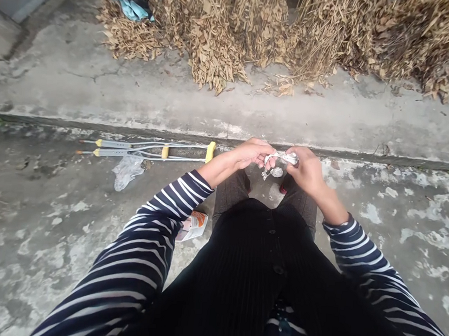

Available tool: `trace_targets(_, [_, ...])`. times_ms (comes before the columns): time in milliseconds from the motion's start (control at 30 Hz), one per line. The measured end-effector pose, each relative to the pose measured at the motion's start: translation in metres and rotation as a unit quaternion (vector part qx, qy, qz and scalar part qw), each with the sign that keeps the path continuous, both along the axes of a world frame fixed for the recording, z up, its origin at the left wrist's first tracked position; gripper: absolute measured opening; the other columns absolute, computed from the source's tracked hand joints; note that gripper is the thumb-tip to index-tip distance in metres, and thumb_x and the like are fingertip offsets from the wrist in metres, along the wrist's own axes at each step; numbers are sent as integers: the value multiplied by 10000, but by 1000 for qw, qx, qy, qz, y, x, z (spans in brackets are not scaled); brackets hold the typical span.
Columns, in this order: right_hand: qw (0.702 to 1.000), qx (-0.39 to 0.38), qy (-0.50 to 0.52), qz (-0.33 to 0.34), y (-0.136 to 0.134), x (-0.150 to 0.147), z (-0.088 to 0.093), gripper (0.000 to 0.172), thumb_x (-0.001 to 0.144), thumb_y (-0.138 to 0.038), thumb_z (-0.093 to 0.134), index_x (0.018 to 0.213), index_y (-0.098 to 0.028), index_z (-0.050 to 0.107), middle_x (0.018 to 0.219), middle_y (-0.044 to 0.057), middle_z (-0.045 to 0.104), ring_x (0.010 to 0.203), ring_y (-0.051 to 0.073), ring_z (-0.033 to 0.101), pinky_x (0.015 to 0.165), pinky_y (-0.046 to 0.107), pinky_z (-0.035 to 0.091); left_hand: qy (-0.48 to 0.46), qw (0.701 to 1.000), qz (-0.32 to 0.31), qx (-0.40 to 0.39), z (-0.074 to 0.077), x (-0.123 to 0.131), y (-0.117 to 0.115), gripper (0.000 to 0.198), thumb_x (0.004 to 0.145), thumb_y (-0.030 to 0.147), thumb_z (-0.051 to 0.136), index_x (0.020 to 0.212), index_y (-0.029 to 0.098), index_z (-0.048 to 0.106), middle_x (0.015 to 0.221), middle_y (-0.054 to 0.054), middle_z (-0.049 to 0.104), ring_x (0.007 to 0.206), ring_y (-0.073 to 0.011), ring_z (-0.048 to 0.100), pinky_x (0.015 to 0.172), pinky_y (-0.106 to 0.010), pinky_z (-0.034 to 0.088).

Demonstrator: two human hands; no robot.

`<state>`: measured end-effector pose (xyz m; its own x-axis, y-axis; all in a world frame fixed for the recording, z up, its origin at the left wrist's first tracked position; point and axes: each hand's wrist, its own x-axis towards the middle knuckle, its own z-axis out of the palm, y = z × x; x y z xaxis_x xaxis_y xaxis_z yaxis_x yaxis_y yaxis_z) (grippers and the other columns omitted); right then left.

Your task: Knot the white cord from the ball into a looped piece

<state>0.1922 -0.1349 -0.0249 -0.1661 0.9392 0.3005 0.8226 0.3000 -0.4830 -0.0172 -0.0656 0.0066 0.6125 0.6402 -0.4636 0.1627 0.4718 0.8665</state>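
Note:
A thin white bundle [289, 157], which looks like bunched cord or string, is stretched between my hands in front of my legs. My left hand [252, 153] is closed on its left end, fingers curled around the strands. On the other side, my right hand [308, 170] grips the thicker, bunched end. Below the fingers hangs a small round whitish piece [276, 172], apparently joined to the bundle by a thin strand. The exact kind of this white material is too small to make out.
A metal crutch [186, 159] with yellow pads lies on the concrete to the left. Beside it is a clear plastic bag [128, 172]. A printed packet [193, 226] lies near my left leg. Ahead, a raised concrete ledge [156, 98] carries dried plants [219, 33] and dark-blue cloth [133, 4].

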Motion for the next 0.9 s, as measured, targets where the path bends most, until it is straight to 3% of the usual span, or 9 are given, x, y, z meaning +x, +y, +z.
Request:
trace_targets(133, [983,113,-123,72,12,17,9,282,924,-142,460,1119,-158,662,1131,158,709,1100,304,637,860,417,545,2,998,-63,-19,-18,-5,0,226,859,260,686,721,82,699,728,-107,736,581,-100,666,482,-172,408])
trace_targets(233, [967,165,-160,111,22,28,24,301,995,-178,414,1177,-167,654,1181,158,701,1167,297,627,908,434,547,-8,998,-57,-36,-23,-2,-3,194,847,250,680,726,98,681,695,-85,722,543,-92,635,473,-177,409])
trace_targets(367, [956,192,-173,138,28,36,41,299,1031,-247,431,1221,-173,649,1205,157,707,1195,290,637,915,420,559,-9,996,-75,-41,-19,4,-5,151,824,247,692,762,110,675,653,-62,706,496,-87,604,472,-175,420])
trace_targets(467, [960,196,-152,128,28,38,47,295,1027,-282,449,1219,-199,658,1199,140,715,1196,289,650,943,433,567,-6,997,-79,-11,-15,9,0,153,818,243,684,741,111,679,729,-94,741,552,-102,642,481,-171,439])
trace_targets(600, [968,188,-116,119,32,42,54,264,1002,-289,494,1190,-222,667,1198,130,716,1199,297,653,990,470,559,3,997,-30,67,-17,15,9,135,815,168,640,705,105,685,781,-94,748,584,-96,652,481,-161,441])
trace_targets(700, [972,198,-90,83,37,52,66,242,976,-264,534,1178,-228,663,1209,126,706,1223,306,636,1000,487,555,-32,997,-4,71,-25,14,8,78,827,160,638,836,110,697,725,-56,723,526,-82,616,481,-166,451])
trace_targets(767, [970,217,-91,54,42,62,76,240,959,-251,557,1175,-232,661,1193,120,702,1226,309,630,1002,497,556,-63,997,-19,43,-31,8,2,128,836,220,688,903,112,696,708,-53,712,507,-84,603,487,-179,469])
trace_targets(900, [968,234,-85,3,57,89,100,177,932,-241,598,1099,-243,658,1102,107,694,1180,317,631,975,518,556,-71,992,-104,-3,-42,-22,-9,273,812,375,781,844,113,715,704,-70,700,538,-95,615,504,-188,487])
